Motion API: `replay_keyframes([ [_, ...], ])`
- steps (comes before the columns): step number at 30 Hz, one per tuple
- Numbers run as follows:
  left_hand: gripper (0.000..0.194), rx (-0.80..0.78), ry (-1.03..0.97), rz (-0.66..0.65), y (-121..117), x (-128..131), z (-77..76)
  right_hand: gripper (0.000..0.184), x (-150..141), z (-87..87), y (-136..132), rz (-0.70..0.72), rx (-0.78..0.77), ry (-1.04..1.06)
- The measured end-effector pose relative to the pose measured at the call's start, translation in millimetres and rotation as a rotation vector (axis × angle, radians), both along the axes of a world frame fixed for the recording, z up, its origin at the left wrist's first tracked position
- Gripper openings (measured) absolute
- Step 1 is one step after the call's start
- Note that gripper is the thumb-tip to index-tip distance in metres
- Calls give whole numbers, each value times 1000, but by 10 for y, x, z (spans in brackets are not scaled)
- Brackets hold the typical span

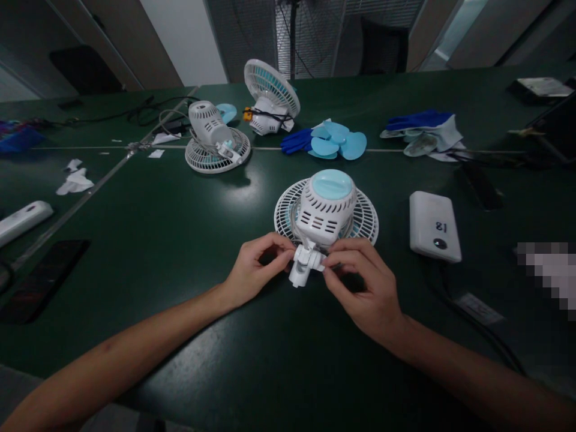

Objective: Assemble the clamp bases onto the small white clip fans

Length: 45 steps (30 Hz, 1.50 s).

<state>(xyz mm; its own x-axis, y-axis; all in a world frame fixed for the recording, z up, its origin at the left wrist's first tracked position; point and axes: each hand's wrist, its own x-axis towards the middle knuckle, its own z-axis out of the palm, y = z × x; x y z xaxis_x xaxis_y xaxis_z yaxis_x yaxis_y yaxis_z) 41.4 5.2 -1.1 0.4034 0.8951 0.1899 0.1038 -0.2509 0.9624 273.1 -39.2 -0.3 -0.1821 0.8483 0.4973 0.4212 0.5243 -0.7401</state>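
Note:
A small white fan [326, 207] lies face down on its round grille, with the light-blue cap of its motor housing turned up. From the housing a white pivot joint [300, 271] sticks out toward me. My left hand [258, 264] pinches the left side of this joint between thumb and forefinger. On the other side, my right hand [364, 282] grips the joint's right end with thumb and fingertips. Whether a small part sits between those fingertips is hidden. The fan's grey cord is partly visible beside the housing.
Behind are a second face-down fan [209, 135], an upright fan [272, 96], a light-blue blade [338, 141] and blue-and-grey gloves [423, 132]. A white power bank [435, 225] marked 18 lies right. At left are a dark phone [42, 279] and paper scraps [75, 180].

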Motion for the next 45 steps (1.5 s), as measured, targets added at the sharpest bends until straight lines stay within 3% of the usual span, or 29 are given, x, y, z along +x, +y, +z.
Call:
replay_keyframes([
  [6, 14, 15, 11, -6, 1, 2, 5, 8, -3, -22, 15, -33, 1, -39],
  [17, 14, -3, 3, -9, 2, 5, 7, 33, -5, -14, -15, -21, 25, 16],
  [26, 16, 3, 14, -6, 1, -6, -10, 9, 4, -1, 7, -47, 17, -52],
  [38, 17, -18, 0, -7, 0, -7, -27, 33, -11, 0, -5, -25, 30, 9],
  [45, 14, -2, -3, 1, 4, -3, -17, 16, 3, -6, 3, -31, 19, -35],
])
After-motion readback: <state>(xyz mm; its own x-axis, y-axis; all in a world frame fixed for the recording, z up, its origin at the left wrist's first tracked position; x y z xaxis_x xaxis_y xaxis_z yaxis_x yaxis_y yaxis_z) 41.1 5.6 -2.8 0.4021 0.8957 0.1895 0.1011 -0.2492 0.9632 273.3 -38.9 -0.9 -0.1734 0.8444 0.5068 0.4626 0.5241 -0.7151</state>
